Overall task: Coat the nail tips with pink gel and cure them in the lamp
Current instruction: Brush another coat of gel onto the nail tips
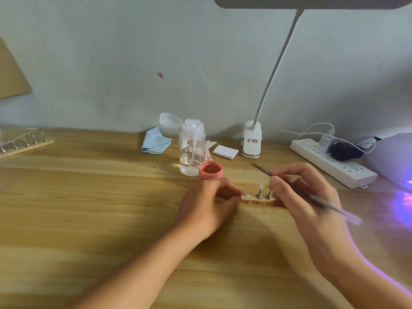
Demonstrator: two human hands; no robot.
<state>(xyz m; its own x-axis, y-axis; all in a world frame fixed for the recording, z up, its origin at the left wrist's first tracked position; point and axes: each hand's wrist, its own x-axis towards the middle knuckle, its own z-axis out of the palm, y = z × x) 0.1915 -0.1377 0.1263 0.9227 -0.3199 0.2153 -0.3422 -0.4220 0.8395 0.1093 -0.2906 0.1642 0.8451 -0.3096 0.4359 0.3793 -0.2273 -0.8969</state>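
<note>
Left hand (207, 204) pinches the wooden holder (256, 200) at its end; right hand (298, 192) grips the brush (330, 206) beside the nail tip (260, 187); open pink gel jar (210, 170) just behind; curing lamp (394, 157) far right. Risk: a careless knuckle could topple the jar.

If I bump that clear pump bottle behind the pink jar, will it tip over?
Probably light: the pump bottle looks nearly empty, with liquid only at the bottom. It is tall and narrow, so a high push may tip it.

gel jar (210, 170) behind nail stand (256, 199)
</note>
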